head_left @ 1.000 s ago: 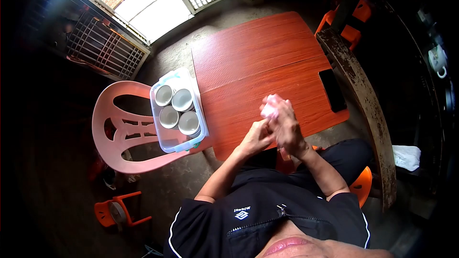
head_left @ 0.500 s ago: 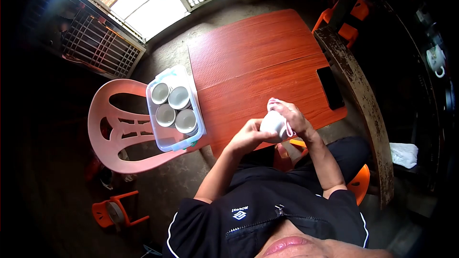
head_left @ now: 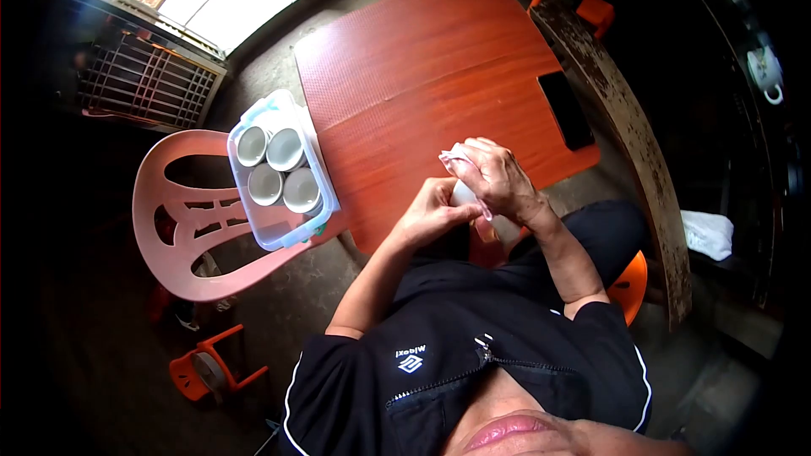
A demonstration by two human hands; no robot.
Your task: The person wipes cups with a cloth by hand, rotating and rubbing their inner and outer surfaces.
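Over the near edge of the table, my left hand (head_left: 428, 213) grips a white cup (head_left: 463, 194), thumb and fingers closed on its side. My right hand (head_left: 498, 177) is closed on a pale pink cloth (head_left: 457, 157) and presses it against the cup. Most of the cup is hidden behind the two hands. To the left, a clear plastic bin (head_left: 273, 236) holds several white cups (head_left: 285, 149), their mouths facing up. The bin rests on the seat of a pink plastic chair (head_left: 152, 228).
A reddish-brown table (head_left: 405, 76) stands before me, with a black phone (head_left: 566, 110) on its right side. A worn wooden bench (head_left: 625, 101) runs along the right. Beyond it are a white towel (head_left: 708, 235) and an orange chair (head_left: 596, 13). An orange stool (head_left: 193, 374) stands lower left.
My right hand has turned over the cup with the cloth, covering more of it. My left hand still holds the cup. The whole view has shifted slightly as my head moved.
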